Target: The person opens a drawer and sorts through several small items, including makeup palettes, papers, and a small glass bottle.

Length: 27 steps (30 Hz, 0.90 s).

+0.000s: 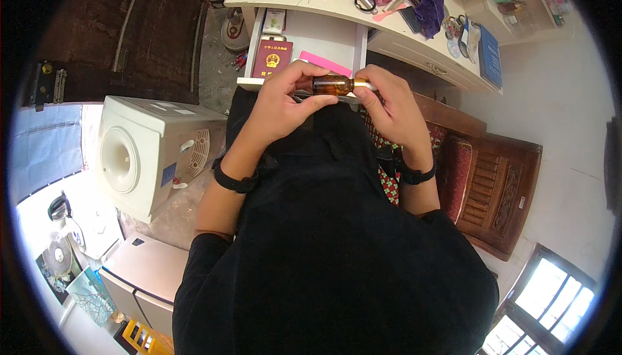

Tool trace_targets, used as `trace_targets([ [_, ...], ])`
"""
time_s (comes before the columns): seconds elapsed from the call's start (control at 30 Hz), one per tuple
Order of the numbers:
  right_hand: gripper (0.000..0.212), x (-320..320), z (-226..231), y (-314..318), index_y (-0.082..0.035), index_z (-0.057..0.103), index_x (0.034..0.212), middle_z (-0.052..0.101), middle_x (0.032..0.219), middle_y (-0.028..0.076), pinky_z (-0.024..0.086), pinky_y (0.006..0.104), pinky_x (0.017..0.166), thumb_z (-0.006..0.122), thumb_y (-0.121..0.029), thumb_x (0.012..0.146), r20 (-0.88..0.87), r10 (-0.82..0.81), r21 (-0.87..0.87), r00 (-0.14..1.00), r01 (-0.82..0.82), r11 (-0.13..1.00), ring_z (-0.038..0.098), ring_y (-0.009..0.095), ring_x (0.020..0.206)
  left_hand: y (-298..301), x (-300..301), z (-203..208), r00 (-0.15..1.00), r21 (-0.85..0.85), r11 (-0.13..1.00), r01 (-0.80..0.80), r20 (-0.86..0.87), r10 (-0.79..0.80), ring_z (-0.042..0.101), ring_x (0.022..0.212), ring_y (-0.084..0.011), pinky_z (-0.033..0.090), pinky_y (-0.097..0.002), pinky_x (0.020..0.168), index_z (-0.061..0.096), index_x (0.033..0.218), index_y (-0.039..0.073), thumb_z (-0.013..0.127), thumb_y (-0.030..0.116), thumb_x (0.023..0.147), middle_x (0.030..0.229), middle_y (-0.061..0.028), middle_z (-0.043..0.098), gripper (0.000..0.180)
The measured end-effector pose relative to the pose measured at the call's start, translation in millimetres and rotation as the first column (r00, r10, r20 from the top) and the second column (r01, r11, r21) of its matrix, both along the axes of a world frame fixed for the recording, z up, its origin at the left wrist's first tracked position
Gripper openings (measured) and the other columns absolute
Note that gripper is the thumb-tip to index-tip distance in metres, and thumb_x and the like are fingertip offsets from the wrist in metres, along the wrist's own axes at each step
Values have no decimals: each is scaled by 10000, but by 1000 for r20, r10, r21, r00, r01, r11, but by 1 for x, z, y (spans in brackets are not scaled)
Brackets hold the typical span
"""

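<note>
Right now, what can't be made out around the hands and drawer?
Head view:
- Amber bottle: fill level, dark glass and too small.
- Cap: partly covered by the right hand.
- Drawer: front partly behind the left hand.
- Window: cut off by the fisheye rim.

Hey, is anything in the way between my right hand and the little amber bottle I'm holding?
Nothing visible. Your left hand holds the amber bottle, and your right hand has its fingers at the gold-and-white cap. The open drawer lies beyond the bottle, not between it and your hand.
</note>
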State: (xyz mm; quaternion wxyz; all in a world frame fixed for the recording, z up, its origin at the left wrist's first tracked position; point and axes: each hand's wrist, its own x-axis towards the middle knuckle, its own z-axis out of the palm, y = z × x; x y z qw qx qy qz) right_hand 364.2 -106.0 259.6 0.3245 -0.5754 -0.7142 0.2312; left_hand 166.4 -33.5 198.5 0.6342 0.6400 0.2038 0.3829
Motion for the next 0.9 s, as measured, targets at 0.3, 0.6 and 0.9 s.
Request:
trace_targets([
  [0.3, 243, -7, -17, -2, -4, 625, 1023, 612, 755, 107, 445, 295, 591, 580, -220, 924, -261, -114, -153, 959, 75, 985, 574, 164, 632, 5, -4, 9, 996, 8, 996, -89, 30, 89, 648, 919, -155, 518, -277, 827, 592, 1128, -24, 742, 47, 797, 986, -103, 676, 371],
  [0.6, 312, -44, -21, -3, 9, 572, 1229, 603, 766, 20, 465, 202, 548, 549, -148, 961, -685, -192, -357, 702, -94, 929, 577, 77, 627, 7, -4, 26, 924, -156, 950, -271, 233, 302, 625, 961, -165, 497, -283, 865, 541, 1204, -55, 698, -15, 821, 1058, -122, 643, 415],
  [0.9, 236, -56, -18, 12, 11, 575, 1010, 599, 796, 53, 462, 215, 545, 513, -216, 987, -913, -104, -222, 395, -267, 938, 583, 120, 632, 13, -1, 51, 959, -86, 981, -172, 213, 187, 625, 1046, -249, 517, -358, 891, 445, 1347, -33, 631, -40, 831, 1172, -193, 610, 549],
])
